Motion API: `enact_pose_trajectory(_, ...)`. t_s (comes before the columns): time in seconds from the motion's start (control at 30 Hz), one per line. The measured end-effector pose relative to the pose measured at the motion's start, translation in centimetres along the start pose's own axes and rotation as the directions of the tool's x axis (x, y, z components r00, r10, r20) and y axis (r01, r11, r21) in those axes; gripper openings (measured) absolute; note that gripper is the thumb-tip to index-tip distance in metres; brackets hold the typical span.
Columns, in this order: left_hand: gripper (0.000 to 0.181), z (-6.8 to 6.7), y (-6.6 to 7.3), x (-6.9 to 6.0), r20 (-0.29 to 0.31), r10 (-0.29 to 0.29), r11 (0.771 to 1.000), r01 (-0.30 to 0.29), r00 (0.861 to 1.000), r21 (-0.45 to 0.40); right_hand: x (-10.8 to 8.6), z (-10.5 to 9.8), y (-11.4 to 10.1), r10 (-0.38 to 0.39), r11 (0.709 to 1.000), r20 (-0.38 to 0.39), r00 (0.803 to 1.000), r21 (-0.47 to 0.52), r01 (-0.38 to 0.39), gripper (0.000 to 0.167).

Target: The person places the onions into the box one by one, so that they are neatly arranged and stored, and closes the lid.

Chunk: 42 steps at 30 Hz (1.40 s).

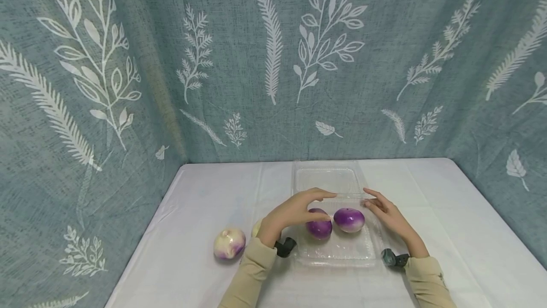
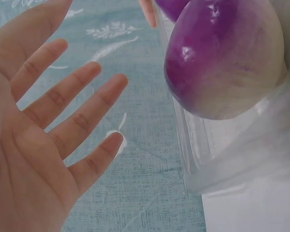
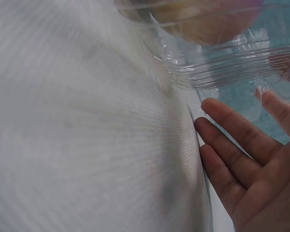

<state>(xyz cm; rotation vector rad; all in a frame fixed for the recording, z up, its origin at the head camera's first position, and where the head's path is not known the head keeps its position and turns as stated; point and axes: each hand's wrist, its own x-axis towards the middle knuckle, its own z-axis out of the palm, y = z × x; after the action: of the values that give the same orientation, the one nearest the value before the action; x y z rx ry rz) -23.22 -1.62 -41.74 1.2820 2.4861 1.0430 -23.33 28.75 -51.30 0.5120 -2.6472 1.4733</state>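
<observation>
Two purple-and-white turnips, one on the left (image 1: 319, 230) and one on the right (image 1: 349, 220), lie in an open clear plastic clamshell box (image 1: 337, 255). My left hand (image 1: 295, 209) hovers over the box's left side, thumb and fingers spread, partly covering the left turnip. In the left wrist view the left hand's palm (image 2: 29, 150) holds nothing, and a turnip (image 2: 222, 63) shows beside it. At the box's right edge is my right hand (image 1: 391, 218), fingers extended; in the right wrist view its fingers (image 3: 232, 140) are beside the box wall (image 3: 222, 67). Whether they touch it I cannot tell.
Another turnip (image 1: 229, 243) sits on the white-covered table (image 1: 192, 213), left of the box. A pale turnip (image 1: 256, 228) is mostly hidden behind my left wrist. The clear lid (image 1: 326, 180) lies folded back behind the box. A blue-green leaf-patterned curtain (image 1: 239, 61) encloses the table.
</observation>
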Motion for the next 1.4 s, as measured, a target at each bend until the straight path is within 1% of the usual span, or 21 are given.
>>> enact_pose_trajectory(0.1, 0.057, -0.1, 0.1, -0.3, -0.002, -0.01, 1.0, 0.01, 1.0, 0.018, -0.3, -0.2, -1.4, 0.001, 1.0, 0.003, 1.0, -0.002, -0.001, 0.046)
enact_pose_trajectory(0.2, 0.057, -0.2, 0.0, -0.7, -0.007, 0.001, 0.999, -0.001, 1.0, 0.048, -0.3, -0.3, -1.6, -0.009, 1.0, 0.008, 1.0, 0.004, 0.009, 0.046)
enact_pose_trajectory(0.23, 0.057, -0.2, 0.0, -0.8, -0.01, 0.003, 0.999, -0.002, 1.0, 0.052, -0.3, -0.3, -1.6, -0.01, 1.0, 0.009, 1.0, 0.005, 0.01, 0.046)
enact_pose_trajectory(0.3, 0.057, -0.2, 0.0, -1.1, -0.018, 0.002, 0.999, -0.001, 1.0, 0.052, 0.0, -0.1, -0.4, -0.007, 1.0, 0.007, 1.0, 0.002, 0.007, 0.046)
enact_pose_trajectory(0.37, 0.057, -0.3, 0.0, -1.4, -0.029, -0.011, 0.999, 0.013, 1.0, 0.051, 0.1, 0.0, 0.2, -0.009, 1.0, 0.005, 1.0, 0.004, 0.009, 0.046)
enact_pose_trajectory(0.47, 0.057, -0.3, 0.0, -1.8, -0.039, -0.042, 0.998, 0.043, 0.998, 0.035, 0.0, 0.0, 0.2, -0.007, 1.0, 0.006, 1.0, 0.011, 0.007, 0.047)
enact_pose_trajectory(0.57, 0.058, -0.3, 0.0, -2.1, -0.046, -0.059, 0.997, 0.061, 0.997, 0.037, -0.1, 0.0, 0.0, -0.008, 1.0, 0.007, 1.0, 0.016, 0.008, 0.047)
enact_pose_trajectory(0.77, 0.056, -0.4, 0.1, -2.6, -0.064, -0.05, 0.997, 0.054, 0.997, 0.056, 0.0, 0.0, 0.1, -0.006, 1.0, 0.005, 1.0, 0.008, 0.006, 0.047)
enact_pose_trajectory(0.93, 0.055, -0.5, -0.1, -3.2, -0.088, -0.05, 0.998, 0.052, 0.995, 0.022, 0.0, 0.0, 0.0, 0.0, 1.0, 0.006, 1.0, -0.02, 0.0, 0.046)
enact_pose_trajectory(1.0, 0.055, -0.5, -0.2, -3.4, -0.091, -0.052, 0.998, 0.054, 0.994, 0.016, 0.0, 0.0, 0.1, -0.002, 1.0, 0.006, 1.0, -0.027, 0.002, 0.046)
enact_pose_trajectory(1.23, 0.055, -0.5, -0.5, -4.1, -0.083, -0.055, 0.998, 0.058, 0.995, 0.034, 0.1, 0.0, 0.1, 0.0, 1.0, 0.001, 1.0, -0.031, 0.001, 0.046)
enact_pose_trajectory(1.4, 0.055, -0.5, -0.7, -4.7, -0.101, -0.047, 0.998, 0.051, 0.994, 0.043, 0.0, 0.0, 0.0, -0.003, 1.0, -0.002, 1.0, -0.027, 0.003, 0.047)
